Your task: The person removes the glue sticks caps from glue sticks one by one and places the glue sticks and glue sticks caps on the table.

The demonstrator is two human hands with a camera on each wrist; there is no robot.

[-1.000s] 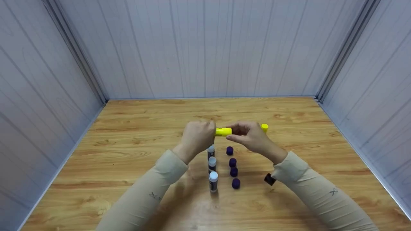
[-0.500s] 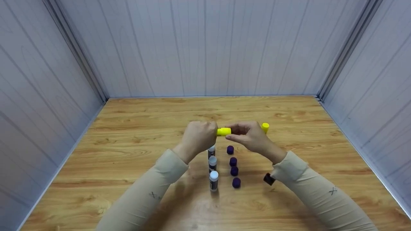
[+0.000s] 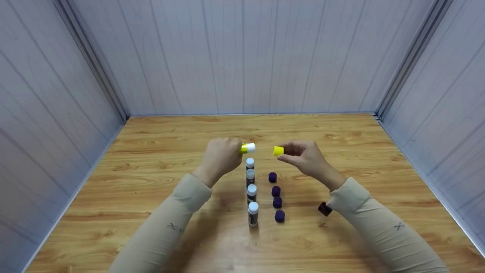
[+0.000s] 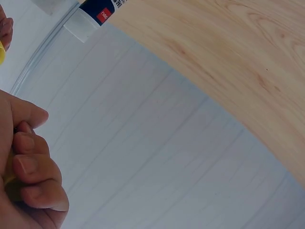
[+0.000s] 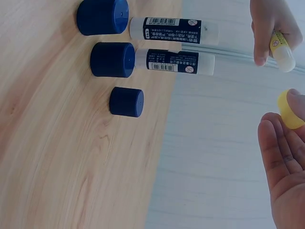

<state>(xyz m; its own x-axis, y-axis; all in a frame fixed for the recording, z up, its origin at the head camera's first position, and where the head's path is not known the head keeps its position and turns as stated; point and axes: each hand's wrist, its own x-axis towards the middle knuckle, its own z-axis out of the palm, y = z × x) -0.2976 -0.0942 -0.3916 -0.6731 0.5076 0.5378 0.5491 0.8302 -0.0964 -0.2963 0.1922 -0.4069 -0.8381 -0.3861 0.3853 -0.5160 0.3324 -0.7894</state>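
Observation:
My left hand (image 3: 222, 156) grips a yellow glue stick (image 3: 248, 148) whose bare white end points right; in the left wrist view the fingers (image 4: 40, 167) are curled round it. Across a small gap, my right hand (image 3: 312, 161) pinches a yellow cap (image 3: 278, 151) between thumb and fingers, also seen in the right wrist view as a yellow cap (image 5: 287, 109). Cap and stick are apart, both held above the table. Below stand several uncapped white-topped glue sticks (image 3: 252, 216) with dark labels, upright in a column.
Several dark blue caps (image 3: 279, 216) stand in a column right of the upright sticks. A dark object (image 3: 324, 208) lies partly behind the right sleeve; its kind is unclear. Panelled walls (image 3: 242, 57) enclose the wooden table (image 3: 159, 151) at the back and sides.
The yellow cap has come off the glue stick. My left hand moved left with the stick, my right hand slightly right with the cap. A yellow object behind the right hand is now hidden.

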